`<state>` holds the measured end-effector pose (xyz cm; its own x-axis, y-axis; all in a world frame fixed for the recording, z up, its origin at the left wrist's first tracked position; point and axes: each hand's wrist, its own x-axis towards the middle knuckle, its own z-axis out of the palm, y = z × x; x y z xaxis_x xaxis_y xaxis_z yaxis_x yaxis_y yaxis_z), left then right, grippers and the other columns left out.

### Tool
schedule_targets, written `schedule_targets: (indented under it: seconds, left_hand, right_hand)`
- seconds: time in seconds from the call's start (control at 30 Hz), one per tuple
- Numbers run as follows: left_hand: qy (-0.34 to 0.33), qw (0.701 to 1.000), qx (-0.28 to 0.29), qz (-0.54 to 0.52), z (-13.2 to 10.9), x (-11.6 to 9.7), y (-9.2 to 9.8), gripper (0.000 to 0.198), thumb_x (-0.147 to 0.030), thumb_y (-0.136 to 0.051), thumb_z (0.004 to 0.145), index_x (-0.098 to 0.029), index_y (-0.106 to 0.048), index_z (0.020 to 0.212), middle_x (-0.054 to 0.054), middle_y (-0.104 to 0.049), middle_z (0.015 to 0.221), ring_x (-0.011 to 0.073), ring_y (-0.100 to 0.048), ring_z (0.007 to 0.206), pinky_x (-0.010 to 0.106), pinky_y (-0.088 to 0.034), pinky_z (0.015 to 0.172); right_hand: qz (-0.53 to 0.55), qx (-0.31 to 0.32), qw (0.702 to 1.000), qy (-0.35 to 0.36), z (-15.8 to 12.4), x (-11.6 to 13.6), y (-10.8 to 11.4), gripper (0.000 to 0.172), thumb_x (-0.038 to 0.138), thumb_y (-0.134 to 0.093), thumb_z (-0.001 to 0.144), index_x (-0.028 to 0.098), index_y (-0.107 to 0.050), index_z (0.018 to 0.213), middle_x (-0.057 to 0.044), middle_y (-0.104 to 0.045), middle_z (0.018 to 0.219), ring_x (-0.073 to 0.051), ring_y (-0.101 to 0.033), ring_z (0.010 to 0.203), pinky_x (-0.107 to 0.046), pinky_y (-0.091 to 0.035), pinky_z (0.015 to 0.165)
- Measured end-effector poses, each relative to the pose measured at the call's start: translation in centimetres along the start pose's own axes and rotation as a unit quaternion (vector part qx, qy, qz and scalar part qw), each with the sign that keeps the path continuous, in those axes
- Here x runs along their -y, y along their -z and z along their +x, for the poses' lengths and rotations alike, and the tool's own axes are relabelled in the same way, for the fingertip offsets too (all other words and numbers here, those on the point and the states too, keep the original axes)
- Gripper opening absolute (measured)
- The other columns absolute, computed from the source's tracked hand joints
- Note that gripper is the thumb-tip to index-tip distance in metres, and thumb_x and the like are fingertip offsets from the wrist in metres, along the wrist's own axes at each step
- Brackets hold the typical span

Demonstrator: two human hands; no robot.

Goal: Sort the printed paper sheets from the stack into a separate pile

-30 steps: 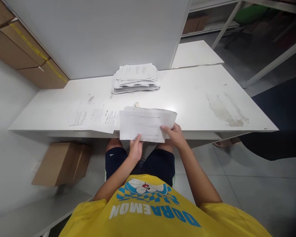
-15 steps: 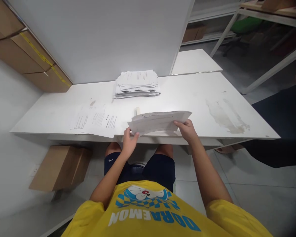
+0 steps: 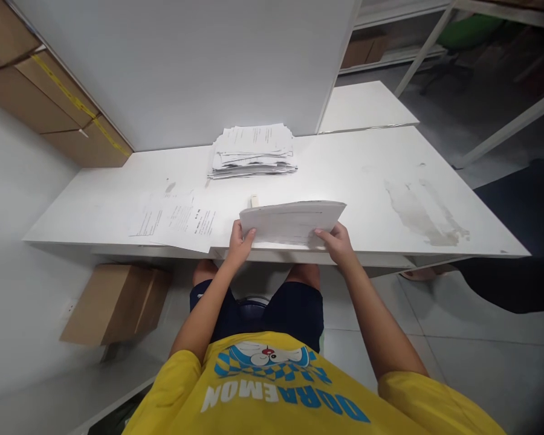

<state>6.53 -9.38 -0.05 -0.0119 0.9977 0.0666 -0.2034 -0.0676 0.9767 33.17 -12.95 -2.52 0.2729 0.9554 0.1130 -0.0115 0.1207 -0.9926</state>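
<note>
I hold a folded sheet of paper [image 3: 292,222] low over the near edge of the white table [image 3: 372,181]. My left hand [image 3: 240,241] pinches its left near corner. My right hand [image 3: 338,241] grips its right near edge, fingers closed on the paper. A small pale object [image 3: 254,200] lies on the table just behind the sheet. Two printed sheets [image 3: 176,219] lie flat to the left of my hands. A thick stack of printed papers [image 3: 252,151] sits at the back of the table by the white partition.
A white partition wall [image 3: 185,66] stands behind the table. Cardboard boxes [image 3: 49,90] line the upper left, and another box [image 3: 115,302] sits on the floor under the table's left. A stain [image 3: 421,208] marks the table's right part. A second white table [image 3: 365,106] lies beyond.
The sheet went from upright in front of me to nearly flat, lowered onto the table's near edge. Both hands moved forward with it and kept their grip.
</note>
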Motion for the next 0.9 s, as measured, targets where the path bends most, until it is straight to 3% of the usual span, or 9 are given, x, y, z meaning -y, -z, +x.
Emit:
schedule_targets:
  seconds: [0.13,0.27,0.4,0.6,0.8,0.9]
  left_hand:
    - [-0.009,1.0,0.001,0.012,-0.1,0.3,-0.1,0.034,-0.027,-0.086,0.073,-0.022,-0.061,0.096,0.005,-0.066,0.1,0.0202,-0.063,0.108,0.029,-0.046,0.101]
    - [-0.037,0.998,0.026,0.05,0.0,0.4,0.1,0.037,-0.034,-0.085,0.075,-0.023,-0.064,0.102,0.005,-0.067,0.106,0.0209,-0.063,0.112,0.031,-0.044,0.107]
    - [-0.04,0.998,0.037,0.041,0.0,0.3,0.0,0.032,-0.035,-0.086,0.074,-0.024,-0.064,0.095,0.004,-0.066,0.097,0.0211,-0.064,0.105,0.031,-0.047,0.101]
    - [-0.018,0.998,0.047,0.036,-0.4,0.0,0.0,0.03,-0.03,-0.084,0.076,-0.024,-0.066,0.1,0.005,-0.067,0.102,0.0209,-0.063,0.108,0.028,-0.046,0.099]
    - [-0.096,0.978,0.095,0.157,0.0,-1.6,0.9,0.025,-0.044,-0.075,0.084,-0.023,-0.065,0.091,0.002,-0.062,0.088,0.0175,-0.06,0.089,0.028,-0.046,0.088]
    - [-0.153,0.964,0.108,0.189,0.5,-2.3,0.9,0.032,-0.052,-0.065,0.091,-0.025,-0.061,0.108,0.002,-0.062,0.092,0.0164,-0.059,0.085,0.029,-0.047,0.082]
  right_hand:
    - [-0.014,-0.035,0.999,0.023,-0.2,-0.1,-0.1,0.029,0.046,-0.074,0.067,0.024,-0.072,0.085,-0.003,-0.076,0.088,-0.028,-0.071,0.088,-0.043,-0.057,0.082]
    - [-0.042,-0.026,0.999,0.008,-0.6,0.0,-0.1,0.028,0.045,-0.076,0.066,0.023,-0.073,0.083,-0.004,-0.076,0.088,-0.029,-0.07,0.089,-0.044,-0.056,0.083]
    - [-0.051,-0.058,0.997,0.012,-0.8,0.1,0.2,0.029,0.046,-0.075,0.068,0.022,-0.073,0.084,-0.004,-0.076,0.089,-0.028,-0.07,0.088,-0.042,-0.056,0.081]
    - [-0.054,-0.053,0.997,0.009,-1.2,-0.1,1.1,0.032,0.047,-0.077,0.068,0.023,-0.075,0.089,-0.004,-0.077,0.095,-0.028,-0.071,0.094,-0.042,-0.057,0.085]
    - [-0.087,-0.075,0.993,0.014,-2.5,0.9,2.1,0.028,0.047,-0.078,0.068,0.023,-0.074,0.083,-0.004,-0.076,0.088,-0.027,-0.07,0.087,-0.042,-0.057,0.081]
    - [-0.107,-0.085,0.99,0.014,-2.9,1.5,2.5,0.028,0.044,-0.076,0.069,0.022,-0.074,0.086,-0.004,-0.076,0.088,-0.025,-0.069,0.085,-0.039,-0.057,0.077]
